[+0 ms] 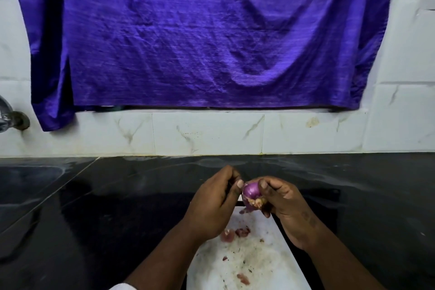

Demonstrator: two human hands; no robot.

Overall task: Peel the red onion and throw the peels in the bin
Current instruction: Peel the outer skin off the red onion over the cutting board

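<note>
The red onion (251, 192), purple and partly peeled, is held above the far end of a white cutting board (270, 254). My right hand (286, 202) grips it from the right, thumb on top, with papery skin hanging at its lower side. My left hand (215, 200) is closed at the onion's left, thumb tip against the skin, fingers curled round a thin dark thing that looks like a knife (239, 205). Loose peel pieces (235, 233) lie on the board, one more piece (243, 278) near its front. No bin is in view.
The board lies on a black stone counter (117, 207). A sink basin (30, 179) is sunk in at the far left, under a metal tap (9, 117). White tiled wall and a hanging purple cloth (200, 37) close off the back.
</note>
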